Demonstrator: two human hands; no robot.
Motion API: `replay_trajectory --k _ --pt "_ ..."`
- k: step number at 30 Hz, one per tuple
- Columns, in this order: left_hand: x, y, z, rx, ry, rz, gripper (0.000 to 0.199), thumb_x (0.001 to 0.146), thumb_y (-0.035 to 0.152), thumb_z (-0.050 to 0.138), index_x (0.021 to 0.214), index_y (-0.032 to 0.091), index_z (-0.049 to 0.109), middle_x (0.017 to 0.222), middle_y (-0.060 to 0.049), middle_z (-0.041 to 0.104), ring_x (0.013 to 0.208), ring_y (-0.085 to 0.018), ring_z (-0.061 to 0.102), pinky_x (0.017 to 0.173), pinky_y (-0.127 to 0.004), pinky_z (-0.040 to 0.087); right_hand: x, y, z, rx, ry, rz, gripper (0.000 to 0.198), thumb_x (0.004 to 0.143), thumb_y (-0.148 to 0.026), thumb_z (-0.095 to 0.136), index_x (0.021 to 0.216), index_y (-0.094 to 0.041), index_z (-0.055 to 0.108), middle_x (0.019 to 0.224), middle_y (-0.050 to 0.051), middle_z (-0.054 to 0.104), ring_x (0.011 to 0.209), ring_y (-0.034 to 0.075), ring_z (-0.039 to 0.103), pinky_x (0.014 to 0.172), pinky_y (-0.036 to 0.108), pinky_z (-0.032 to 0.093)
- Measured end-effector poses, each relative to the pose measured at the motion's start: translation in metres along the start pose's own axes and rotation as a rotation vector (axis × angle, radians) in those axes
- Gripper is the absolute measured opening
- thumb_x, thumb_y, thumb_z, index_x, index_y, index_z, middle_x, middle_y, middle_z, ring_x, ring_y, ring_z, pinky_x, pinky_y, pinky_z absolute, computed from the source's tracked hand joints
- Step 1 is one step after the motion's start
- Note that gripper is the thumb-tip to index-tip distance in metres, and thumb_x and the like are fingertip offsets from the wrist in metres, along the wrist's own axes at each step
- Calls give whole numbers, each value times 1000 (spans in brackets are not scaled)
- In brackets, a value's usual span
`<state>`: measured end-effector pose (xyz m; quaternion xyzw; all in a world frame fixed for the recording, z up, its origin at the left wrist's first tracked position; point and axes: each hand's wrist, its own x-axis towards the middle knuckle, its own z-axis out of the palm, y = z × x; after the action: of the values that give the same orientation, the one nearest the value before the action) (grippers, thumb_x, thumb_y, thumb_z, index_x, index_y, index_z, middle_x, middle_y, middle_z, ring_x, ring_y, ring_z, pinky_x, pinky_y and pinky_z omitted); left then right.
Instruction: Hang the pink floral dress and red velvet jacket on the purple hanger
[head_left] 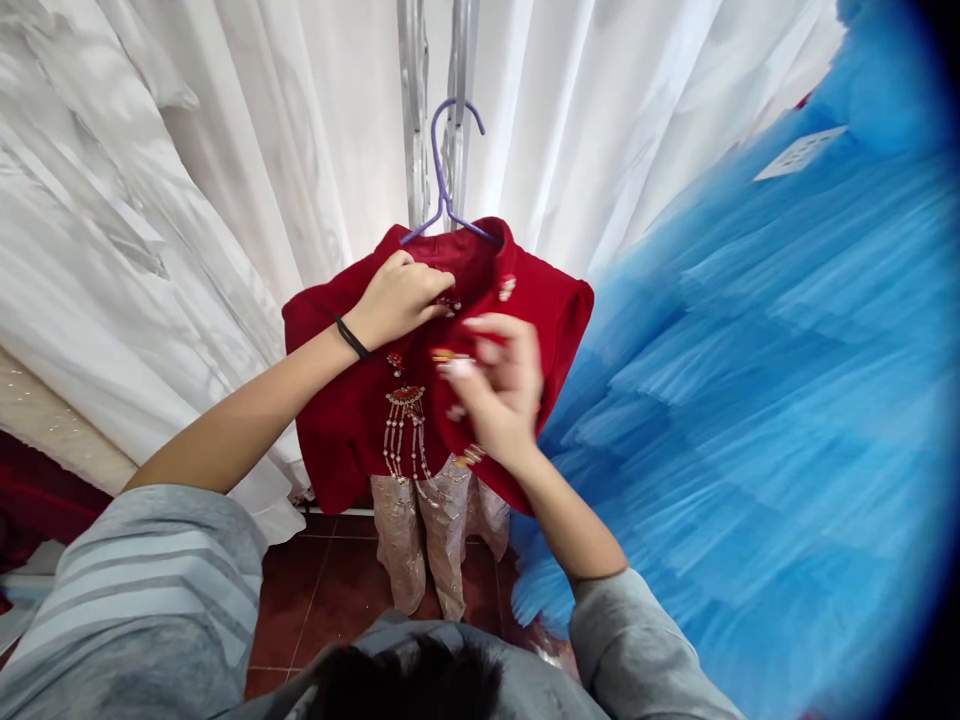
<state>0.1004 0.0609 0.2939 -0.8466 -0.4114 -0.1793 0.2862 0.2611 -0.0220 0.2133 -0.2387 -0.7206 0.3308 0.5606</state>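
Observation:
A red jacket point(551, 290) with a stand collar hangs in front of me on a purple hanger point(437, 160). Its front is parted, and a beaded tassel brooch point(405, 398) hangs on the left panel. My left hand point(405, 293) is closed on the edge of that panel, just below the collar. At the opposite front edge, my right hand point(506, 390) is blurred by motion, with thumb and fingers bent around the red cloth beside a gold-coloured fastening point(450, 356). Another fastening point(471, 456) shows under the right wrist.
Pale shiny trousers or a skirt point(442, 540) hang below the jacket. Metal uprights point(414, 110) stand behind the hanger. White drapes point(315, 120) fill the back and left; a large blue tulle garment point(735, 400) crowds the right. Dark red tiles point(330, 590) cover the floor.

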Motion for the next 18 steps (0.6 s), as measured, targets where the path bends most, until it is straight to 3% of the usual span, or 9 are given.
replay_trajectory --k 2,6,10,13,15,17,18 --pt "-2 -2 1 -27 2 -35 15 90 21 53 97 16 66 91 -9 72 89 -26 65 87 -41 42 10 31 32 -57 -179 -10 48 95 -34 49 140 -23 37 108 7 61 85 16 64 76 30 58" --pt "-12 -4 0 -119 78 16 26 91 30 55 112 18 65 110 -11 68 109 -31 59 98 -47 41 12 99 66 -260 -184 -39 55 88 -17 46 143 -12 38 137 18 51 129 24 51 112 43 46" --pt "-36 13 10 -137 199 -72 36 96 41 48 122 22 61 128 -11 61 123 -33 51 108 -51 33 -24 113 77 -375 -169 -156 65 91 -20 40 155 -12 26 153 17 39 146 24 35 122 45 35" --pt "-59 37 30 -89 232 -235 47 93 49 51 128 18 58 127 -15 61 119 -36 54 102 -49 37 -62 112 76 -460 -180 -233 64 92 -23 43 154 -17 30 152 14 45 147 24 35 121 47 35" --pt "-73 48 45 -43 176 -311 45 95 45 48 126 14 59 119 -18 64 110 -35 58 93 -46 41 -89 120 61 -544 -8 -198 53 93 -26 43 145 -21 43 142 12 56 140 25 45 122 53 29" --pt "-82 53 55 -30 96 -344 36 98 37 41 113 13 64 102 -16 68 98 -32 62 85 -43 43 -112 136 31 -619 384 -15 42 91 -33 46 131 -20 53 131 13 61 131 27 52 120 58 26" --pt "-86 52 58 -46 65 -350 35 99 35 38 105 14 66 92 -14 69 91 -30 63 83 -42 43 -121 146 12 -602 610 143 41 89 -39 48 124 -19 55 127 14 62 127 28 54 117 59 28"
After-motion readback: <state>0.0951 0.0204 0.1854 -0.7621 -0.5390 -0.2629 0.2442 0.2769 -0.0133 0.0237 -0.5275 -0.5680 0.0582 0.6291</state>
